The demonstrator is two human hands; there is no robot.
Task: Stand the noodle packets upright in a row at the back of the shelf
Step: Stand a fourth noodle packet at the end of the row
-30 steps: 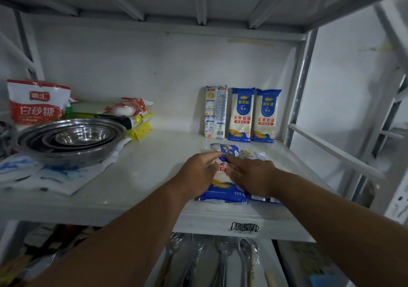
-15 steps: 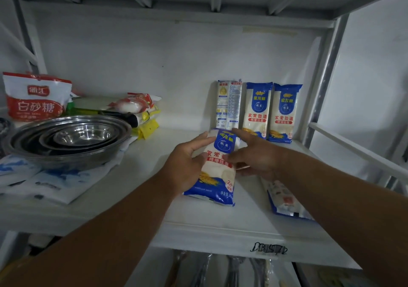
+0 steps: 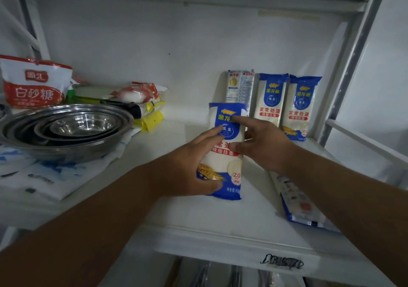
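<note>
A blue and white noodle packet (image 3: 229, 161) is held upright above the white shelf (image 3: 198, 218), in front of the back row. My left hand (image 3: 187, 165) grips its left side and lower part. My right hand (image 3: 262, 143) presses on its right edge, with fingers across the front. Three noodle packets stand against the back wall: one showing its back (image 3: 239, 88), then two blue ones (image 3: 270, 98) (image 3: 301, 107). Another packet (image 3: 300, 205) lies flat at the front right, partly hidden by my right forearm.
Nested steel bowls (image 3: 66, 130) sit at the left on white and blue bags (image 3: 44, 176). A red and white sugar bag (image 3: 33, 83) and a pile of other packets (image 3: 136, 97) lie behind them. A metal upright (image 3: 348, 70) bounds the shelf's right side.
Both hands picked the packet up from the shelf front, raised it upright and carried it back toward the row. The view has moved closer to the shelf.
</note>
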